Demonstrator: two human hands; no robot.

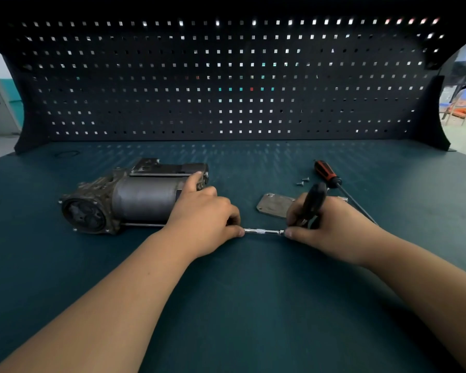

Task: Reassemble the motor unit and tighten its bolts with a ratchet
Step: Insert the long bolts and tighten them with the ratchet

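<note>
The motor (135, 197) lies on its side on the bench (253, 305), left of centre. The left hand (207, 214) pinches the extension bar (264, 231) at the motor's right end. The right hand (331, 224) grips the ratchet (314, 201) handle. A plate (273, 204) and a screwdriver (327, 172) lie behind.

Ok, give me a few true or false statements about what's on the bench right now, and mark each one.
1. The motor lies on its side on the bench. True.
2. The right hand holds the screwdriver. False: the screwdriver lies on the bench; the right hand grips the ratchet.
3. The left hand pinches the ratchet's silver shaft, with one finger on the motor's end. True.
4. The metal plate is fixed onto the motor. False: it lies loose on the bench, behind the ratchet's shaft.
5. Two small screws lie beside the screwdriver. True.
</note>
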